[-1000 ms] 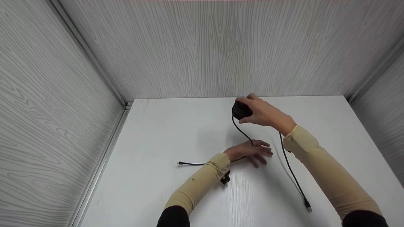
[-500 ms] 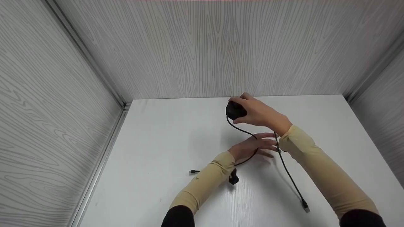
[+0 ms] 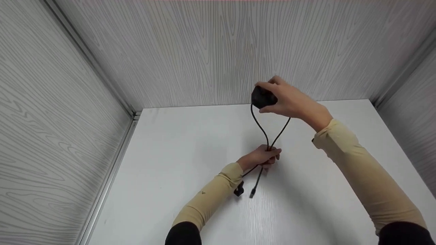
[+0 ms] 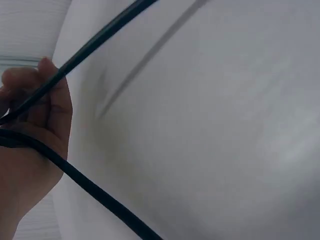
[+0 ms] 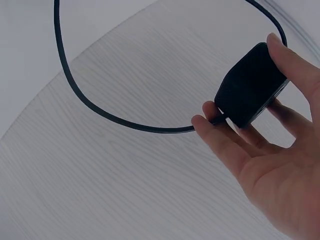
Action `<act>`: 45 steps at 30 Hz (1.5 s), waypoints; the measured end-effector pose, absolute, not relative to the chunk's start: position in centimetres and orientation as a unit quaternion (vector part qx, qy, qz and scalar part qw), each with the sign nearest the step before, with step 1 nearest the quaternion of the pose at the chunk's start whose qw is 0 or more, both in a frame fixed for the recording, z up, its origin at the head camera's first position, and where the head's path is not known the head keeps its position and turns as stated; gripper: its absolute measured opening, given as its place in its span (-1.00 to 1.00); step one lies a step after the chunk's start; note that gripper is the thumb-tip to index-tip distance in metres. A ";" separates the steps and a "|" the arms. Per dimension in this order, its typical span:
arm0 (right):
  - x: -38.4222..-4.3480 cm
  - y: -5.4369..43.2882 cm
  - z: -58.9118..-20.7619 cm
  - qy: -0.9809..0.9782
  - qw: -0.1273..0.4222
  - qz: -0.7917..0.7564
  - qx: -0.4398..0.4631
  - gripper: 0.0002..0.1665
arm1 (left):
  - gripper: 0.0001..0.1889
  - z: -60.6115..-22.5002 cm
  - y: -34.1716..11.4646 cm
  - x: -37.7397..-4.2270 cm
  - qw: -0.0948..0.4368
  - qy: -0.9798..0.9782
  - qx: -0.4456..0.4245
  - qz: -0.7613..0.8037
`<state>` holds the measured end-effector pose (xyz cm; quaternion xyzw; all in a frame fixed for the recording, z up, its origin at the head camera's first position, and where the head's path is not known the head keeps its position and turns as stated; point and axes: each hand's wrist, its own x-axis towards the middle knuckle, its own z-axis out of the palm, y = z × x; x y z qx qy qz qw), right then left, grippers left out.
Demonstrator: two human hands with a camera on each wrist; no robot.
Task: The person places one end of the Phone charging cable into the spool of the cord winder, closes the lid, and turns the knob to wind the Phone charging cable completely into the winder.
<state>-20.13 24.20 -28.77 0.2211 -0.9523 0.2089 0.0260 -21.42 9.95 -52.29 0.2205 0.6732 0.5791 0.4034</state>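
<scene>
My right hand point(image 3: 291, 102) holds a small black box point(image 3: 262, 97) up near the table's far edge, thumb and fingers on its sides. In the right wrist view, a black cable point(image 5: 115, 119) leaves the box beside the fingertips, and another runs from its far end. Both strands drop in the head view and come together at my left hand point(image 3: 260, 156), whose curled fingers grip them. Below that hand a cable end with a plug point(image 3: 252, 193) hangs down. The left wrist view has the two strands point(image 4: 100, 192) spreading apart from the palm.
The white tabletop point(image 3: 170, 153) lies under both hands. Behind it rises a wood-grain back panel point(image 3: 204, 51), with matching side panels point(image 3: 41, 119) left and right. A small black object point(image 3: 239, 189) shows beside the left sleeve.
My left hand has gone from spread fingers to gripping both strands. The right hand has moved up with the box. The plug that hung at lower right now hangs below the left hand.
</scene>
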 end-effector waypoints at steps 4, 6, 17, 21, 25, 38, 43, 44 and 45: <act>-20.1 25.4 -28.0 -0.956 0.031 0.210 0.203 -0.03 | -0.52 -52.7 7.3 -21.6 0.421 0.702 0.238 0.523; -20.1 26.1 -28.0 -0.959 0.028 0.206 0.191 -0.03 | -0.51 -52.8 6.0 -21.9 0.425 0.717 0.257 0.489; -20.0 29.3 -28.5 -0.980 0.019 0.139 0.143 -0.08 | -0.50 -53.2 0.6 -23.7 0.372 0.792 0.271 0.402; -20.1 30.3 -28.7 -0.982 0.008 0.136 0.133 -0.09 | -0.51 -53.2 0.0 -23.7 0.336 0.814 0.264 0.393; -20.1 31.2 -29.0 -0.982 -0.007 0.143 0.123 -0.08 | -0.51 -53.1 -0.2 -23.4 0.284 0.847 0.266 0.363; -20.0 32.0 -30.2 -0.982 -0.017 0.144 0.120 -0.08 | -0.59 -52.7 -1.2 -23.0 0.187 0.903 0.296 0.250; -19.8 31.8 -31.4 -0.980 -0.021 0.162 0.115 -0.06 | -0.66 -52.7 -1.1 -22.6 0.152 0.912 0.306 0.225; -19.8 31.7 -31.8 -0.979 -0.023 0.167 0.114 -0.06 | -0.67 -52.6 -1.1 -22.5 0.147 0.914 0.309 0.219; -19.8 31.6 -32.1 -0.978 -0.026 0.170 0.113 -0.06 | -0.68 -52.6 -1.0 -22.4 0.141 0.915 0.313 0.212</act>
